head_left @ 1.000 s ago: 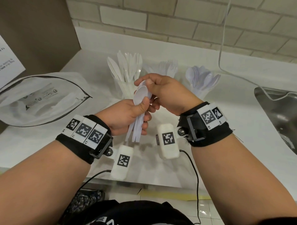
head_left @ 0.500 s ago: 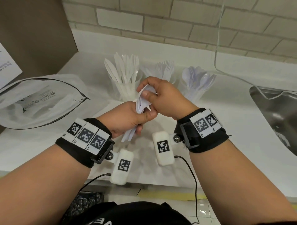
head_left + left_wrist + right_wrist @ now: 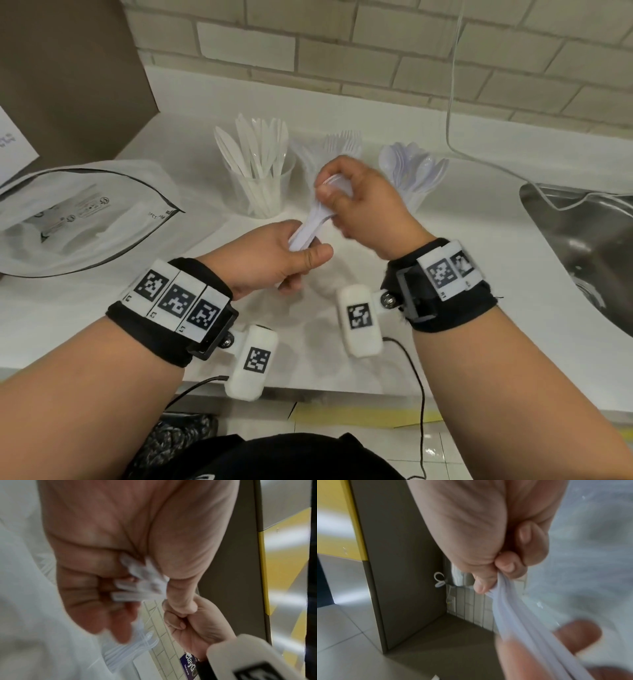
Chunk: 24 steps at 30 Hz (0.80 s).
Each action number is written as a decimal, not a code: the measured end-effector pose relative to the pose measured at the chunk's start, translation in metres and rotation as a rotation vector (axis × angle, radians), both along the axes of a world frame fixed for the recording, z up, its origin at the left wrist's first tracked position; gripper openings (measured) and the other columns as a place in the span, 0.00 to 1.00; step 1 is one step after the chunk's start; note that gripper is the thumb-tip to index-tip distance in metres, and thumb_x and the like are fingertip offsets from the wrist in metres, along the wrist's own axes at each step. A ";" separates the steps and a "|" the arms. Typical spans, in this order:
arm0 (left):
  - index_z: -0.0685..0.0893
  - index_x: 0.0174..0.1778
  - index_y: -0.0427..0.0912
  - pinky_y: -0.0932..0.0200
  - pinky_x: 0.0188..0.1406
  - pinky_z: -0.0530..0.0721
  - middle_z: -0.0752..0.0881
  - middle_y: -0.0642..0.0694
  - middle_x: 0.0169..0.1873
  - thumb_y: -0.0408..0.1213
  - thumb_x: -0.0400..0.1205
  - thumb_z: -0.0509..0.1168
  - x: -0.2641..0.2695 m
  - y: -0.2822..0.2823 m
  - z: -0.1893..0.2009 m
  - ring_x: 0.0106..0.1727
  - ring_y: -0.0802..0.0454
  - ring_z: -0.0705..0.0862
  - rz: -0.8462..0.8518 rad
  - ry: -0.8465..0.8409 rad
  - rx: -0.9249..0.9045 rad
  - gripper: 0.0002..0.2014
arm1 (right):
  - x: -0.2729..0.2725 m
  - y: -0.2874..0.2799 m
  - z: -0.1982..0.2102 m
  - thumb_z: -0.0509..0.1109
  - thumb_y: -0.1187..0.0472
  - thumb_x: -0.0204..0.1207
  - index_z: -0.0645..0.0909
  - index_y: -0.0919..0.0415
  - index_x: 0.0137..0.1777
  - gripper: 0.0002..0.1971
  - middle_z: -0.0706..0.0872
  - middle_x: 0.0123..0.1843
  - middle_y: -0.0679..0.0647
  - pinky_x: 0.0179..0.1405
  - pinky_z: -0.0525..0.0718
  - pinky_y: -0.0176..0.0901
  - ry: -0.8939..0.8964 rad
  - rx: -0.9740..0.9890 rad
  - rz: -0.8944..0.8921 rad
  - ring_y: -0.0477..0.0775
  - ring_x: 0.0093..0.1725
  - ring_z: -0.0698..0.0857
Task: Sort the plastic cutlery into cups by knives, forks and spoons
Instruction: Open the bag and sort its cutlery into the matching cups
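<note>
A bundle of white plastic spoons [image 3: 310, 228] is held between both hands above the counter. My left hand [image 3: 301, 260] grips the handle ends [image 3: 137, 586] in a curled fist. My right hand [image 3: 330, 202] pinches the bowl ends [image 3: 503, 599] between thumb and fingers. Behind them stand three clear cups: the knives cup [image 3: 262, 186] on the left, the forks cup [image 3: 339, 145] in the middle, largely hidden by my right hand, and the spoons cup [image 3: 416, 171] on the right. The picture is blurred around the right hand.
An opened white packaging bag [image 3: 78, 219] lies on the white counter [image 3: 479, 274] at the left. A steel sink [image 3: 589, 250] is set in at the right, with a thin white cable [image 3: 452, 102] hanging into it. A brown panel [image 3: 68, 75] stands at the back left.
My right hand has closed over the spoon bowls, which showed a second ago, and shifted slightly up and right with them. My left hand now holds the bundle lower, near the handle ends.
</note>
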<state>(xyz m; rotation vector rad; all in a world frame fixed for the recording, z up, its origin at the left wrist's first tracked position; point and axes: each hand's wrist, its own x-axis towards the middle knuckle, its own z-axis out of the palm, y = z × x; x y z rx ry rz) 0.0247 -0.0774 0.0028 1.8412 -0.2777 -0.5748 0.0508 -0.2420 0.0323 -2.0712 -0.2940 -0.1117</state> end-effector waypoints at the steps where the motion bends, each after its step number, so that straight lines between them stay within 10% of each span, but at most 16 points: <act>1: 0.77 0.52 0.46 0.57 0.34 0.85 0.84 0.50 0.41 0.58 0.74 0.70 0.000 0.003 0.002 0.34 0.53 0.86 0.021 -0.052 0.062 0.21 | 0.005 -0.010 0.007 0.66 0.63 0.80 0.76 0.45 0.41 0.11 0.77 0.30 0.40 0.25 0.71 0.29 -0.045 -0.022 -0.067 0.36 0.23 0.75; 6: 0.80 0.59 0.55 0.72 0.37 0.78 0.83 0.58 0.55 0.53 0.75 0.69 -0.009 0.040 0.025 0.47 0.65 0.84 0.260 -0.370 0.276 0.17 | 0.032 -0.070 0.059 0.61 0.64 0.79 0.80 0.59 0.54 0.08 0.82 0.44 0.48 0.38 0.74 0.21 -0.372 -0.189 -0.480 0.38 0.37 0.77; 10: 0.80 0.59 0.57 0.53 0.43 0.81 0.81 0.49 0.50 0.57 0.71 0.73 -0.013 0.100 0.031 0.41 0.53 0.82 0.566 -0.584 0.500 0.22 | 0.050 -0.090 0.056 0.58 0.65 0.79 0.78 0.64 0.56 0.10 0.85 0.52 0.61 0.46 0.77 0.40 -0.433 -0.336 -0.591 0.51 0.46 0.80; 17: 0.68 0.76 0.45 0.32 0.68 0.73 0.72 0.35 0.73 0.52 0.61 0.82 -0.013 0.181 -0.006 0.70 0.30 0.73 0.558 -0.253 1.080 0.49 | 0.080 -0.084 -0.008 0.56 0.60 0.83 0.76 0.66 0.61 0.13 0.82 0.58 0.68 0.47 0.76 0.54 -0.139 -0.843 -0.543 0.71 0.58 0.79; 24: 0.69 0.76 0.42 0.48 0.57 0.79 0.82 0.38 0.64 0.46 0.79 0.68 -0.017 0.169 -0.009 0.61 0.38 0.81 0.353 -0.112 1.186 0.30 | 0.073 -0.061 -0.015 0.59 0.53 0.80 0.78 0.59 0.68 0.20 0.74 0.71 0.64 0.58 0.74 0.60 -0.320 -0.914 -0.655 0.72 0.67 0.72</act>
